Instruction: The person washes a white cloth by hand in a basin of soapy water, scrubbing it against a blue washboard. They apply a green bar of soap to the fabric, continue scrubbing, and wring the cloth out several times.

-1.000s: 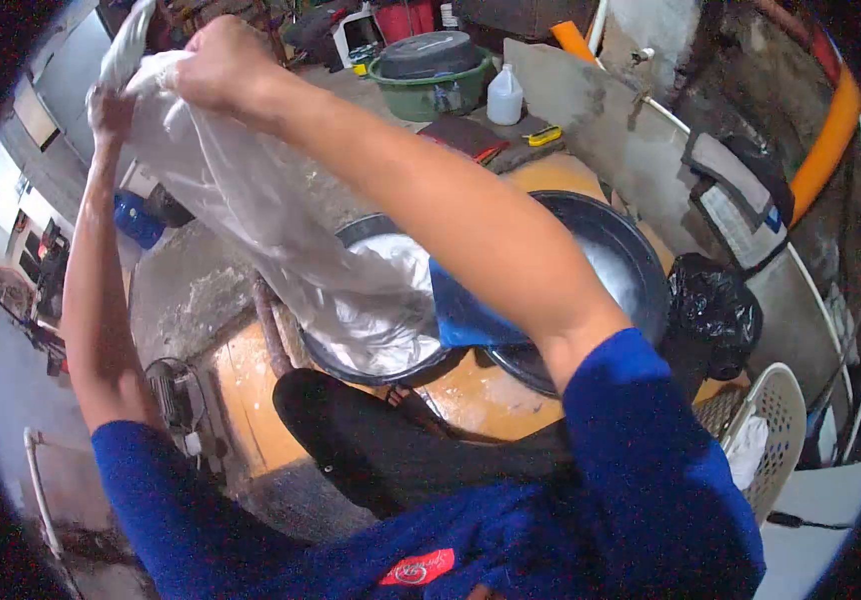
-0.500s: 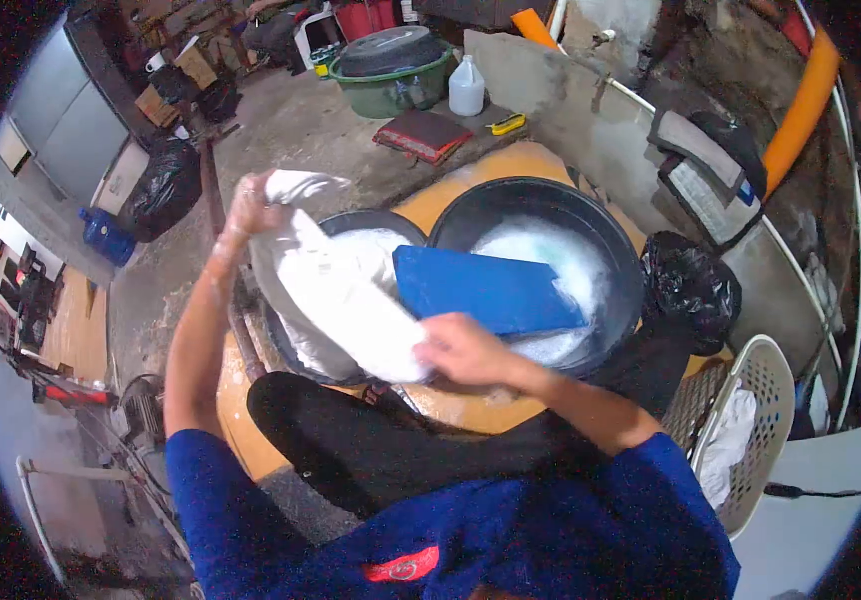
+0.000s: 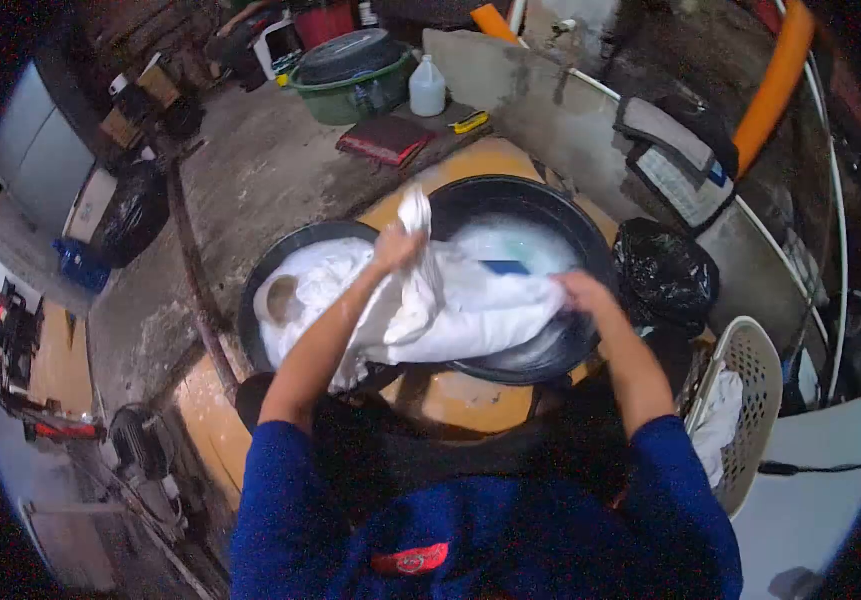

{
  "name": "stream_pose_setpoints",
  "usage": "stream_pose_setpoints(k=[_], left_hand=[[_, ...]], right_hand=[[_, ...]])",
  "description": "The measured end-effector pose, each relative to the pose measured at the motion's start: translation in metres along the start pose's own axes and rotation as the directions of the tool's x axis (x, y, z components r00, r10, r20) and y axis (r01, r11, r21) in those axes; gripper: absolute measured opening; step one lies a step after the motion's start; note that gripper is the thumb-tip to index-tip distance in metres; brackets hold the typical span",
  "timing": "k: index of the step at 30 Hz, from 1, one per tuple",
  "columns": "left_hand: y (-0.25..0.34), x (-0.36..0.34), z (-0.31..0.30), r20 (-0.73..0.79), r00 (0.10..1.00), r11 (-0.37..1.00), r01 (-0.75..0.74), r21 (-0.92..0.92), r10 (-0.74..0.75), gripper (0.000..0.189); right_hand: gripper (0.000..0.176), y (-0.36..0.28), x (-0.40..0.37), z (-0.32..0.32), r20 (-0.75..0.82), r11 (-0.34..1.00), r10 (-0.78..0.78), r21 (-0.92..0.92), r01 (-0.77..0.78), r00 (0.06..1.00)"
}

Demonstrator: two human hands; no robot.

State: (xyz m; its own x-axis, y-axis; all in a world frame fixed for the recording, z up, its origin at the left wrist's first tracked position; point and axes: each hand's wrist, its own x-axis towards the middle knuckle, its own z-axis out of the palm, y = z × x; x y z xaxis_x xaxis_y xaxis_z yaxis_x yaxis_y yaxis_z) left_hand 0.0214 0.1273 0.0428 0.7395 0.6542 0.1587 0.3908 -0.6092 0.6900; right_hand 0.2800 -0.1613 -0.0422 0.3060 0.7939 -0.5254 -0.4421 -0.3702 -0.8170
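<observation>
My left hand (image 3: pixel 401 247) is closed around a bunched part of a white wet cloth (image 3: pixel 491 325), raised between two black basins. My right hand (image 3: pixel 583 292) grips the right end of the same cloth, over the right basin (image 3: pixel 599 225). The cloth is stretched across a blue board (image 3: pixel 506 267), of which only a small piece shows. Suds and water fill the right basin. In the left basin (image 3: pixel 254 275) lie more white, soapy fabrics (image 3: pixel 326 270) and a brownish round item (image 3: pixel 281 298) I cannot identify.
The basins stand on a yellowish wooden board (image 3: pixel 461 400). A beige laundry basket (image 3: pixel 751 390) with white cloth is at right, beside a black plastic bag (image 3: pixel 666 275). Beyond are a yellow-handled brush (image 3: pixel 471 122), a white jug (image 3: pixel 428 88) and a green tub (image 3: pixel 351 95).
Both hands have moved right with the white cloth, from over the left basin onto the blue board, which it now mostly covers. The brownish round item has come into view.
</observation>
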Motion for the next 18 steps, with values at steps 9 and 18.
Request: stream_pose_setpoints(k=[9, 18], left_hand=[[-0.003, -0.059, 0.056, 0.255, 0.919, 0.88, -0.37, 0.298, 0.3, 0.036], [0.05, -0.084, 0.082, 0.46, 0.614, 0.605, -0.774, 0.188, 0.642, 0.029]], right_hand=[[0.053, 0.054, 0.015, 0.081, -0.005, 0.466, -0.299, -0.873, 0.141, 0.954], [0.056, 0.016, -0.019, 0.169, -0.242, 0.85, -0.451, -0.41, 0.331, 0.859]])
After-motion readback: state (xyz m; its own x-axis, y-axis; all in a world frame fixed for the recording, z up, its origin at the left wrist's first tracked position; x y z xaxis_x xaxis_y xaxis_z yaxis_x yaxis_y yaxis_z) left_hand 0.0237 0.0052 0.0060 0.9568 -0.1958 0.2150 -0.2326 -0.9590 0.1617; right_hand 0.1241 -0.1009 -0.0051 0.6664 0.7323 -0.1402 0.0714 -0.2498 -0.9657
